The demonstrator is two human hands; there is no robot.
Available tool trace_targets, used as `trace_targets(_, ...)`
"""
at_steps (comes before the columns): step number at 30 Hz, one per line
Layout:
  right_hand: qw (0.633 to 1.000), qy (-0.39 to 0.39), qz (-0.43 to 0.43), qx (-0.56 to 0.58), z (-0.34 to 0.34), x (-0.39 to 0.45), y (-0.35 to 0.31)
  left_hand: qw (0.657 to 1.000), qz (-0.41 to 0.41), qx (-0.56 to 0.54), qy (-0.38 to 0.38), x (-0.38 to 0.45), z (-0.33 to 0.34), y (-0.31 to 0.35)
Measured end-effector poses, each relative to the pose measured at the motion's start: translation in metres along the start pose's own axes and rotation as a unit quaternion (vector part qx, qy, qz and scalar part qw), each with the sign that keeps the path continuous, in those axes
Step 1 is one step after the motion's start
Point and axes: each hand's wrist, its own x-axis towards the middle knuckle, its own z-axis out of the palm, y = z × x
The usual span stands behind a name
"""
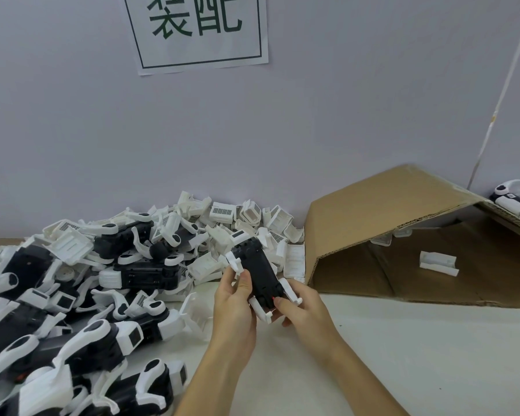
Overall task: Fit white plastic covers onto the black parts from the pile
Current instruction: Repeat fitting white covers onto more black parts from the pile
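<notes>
Black part (258, 273) held above counter (403, 349), tilted; left hand (233, 307) grips its side, right hand (302, 310) pinches near end, both forearms raised.

a white paper sign (197, 34) on the wall reads "装配" in dark green. a thin green border frames it.

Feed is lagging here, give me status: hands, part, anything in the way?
Both hands, left and right, gripping one black part above the table. Pile left, cardboard box right. Nothing blocking.
</notes>
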Motion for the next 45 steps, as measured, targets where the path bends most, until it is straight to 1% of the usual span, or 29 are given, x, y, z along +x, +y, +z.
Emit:
trace_targets(6, 1.000, 0.008, -0.008, -0.004, -0.0005, 0.0000, 0.0011, 1.000, 0.007, 0.024, -0.006, 0.0004, 0.0006, -0.0014)
trace_targets(11, 0.999, 0.010, -0.002, -0.049, -0.0022, -0.0026, 0.0029, 0.998, 0.023, 0.059, -0.021, -0.0007, 0.0010, -0.0018)
trace_targets(17, 1.000, 0.004, -0.010, -0.005, -0.0001, -0.0060, -0.0026, 0.991, 0.052, 0.120, -0.036, -0.0002, -0.0018, -0.0044)
trace_targets(20, 1.000, -0.001, 0.005, 0.020, 0.0002, -0.0058, -0.0028, 0.987, 0.065, 0.143, -0.043, 0.0004, -0.0022, -0.0060)
trace_targets(26, 0.999, -0.011, 0.031, 0.036, -0.0002, -0.0049, -0.0029, 0.986, 0.059, 0.150, -0.048, -0.0009, -0.0011, -0.0057)
trace_targets(29, 0.999, -0.014, 0.031, 0.038, -0.0001, -0.0045, -0.0028, 0.987, 0.057, 0.148, -0.037, -0.0001, -0.0006, -0.0058)
trace_targets(35, 0.999, -0.019, 0.016, 0.027, 0.0009, -0.0054, -0.0040, 0.993, 0.044, 0.106, -0.001, 0.0028, -0.0019, -0.0047)
trace_targets(39, 1.000, 0.000, 0.015, 0.009, -0.0007, -0.0052, 0.0000, 0.985, 0.071, 0.156, -0.035, 0.0017, -0.0010, -0.0089)
trace_targets(41, 1.000, 0.012, 0.017, -0.007, -0.0021, -0.0049, 0.0011, 0.983, 0.073, 0.164, -0.045, 0.0006, 0.0007, -0.0095)
trace_targets(45, 1.000, -0.001, 0.014, -0.001, -0.0009, -0.0056, -0.0031, 0.985, 0.062, 0.157, -0.028, -0.0008, 0.0000, -0.0072)
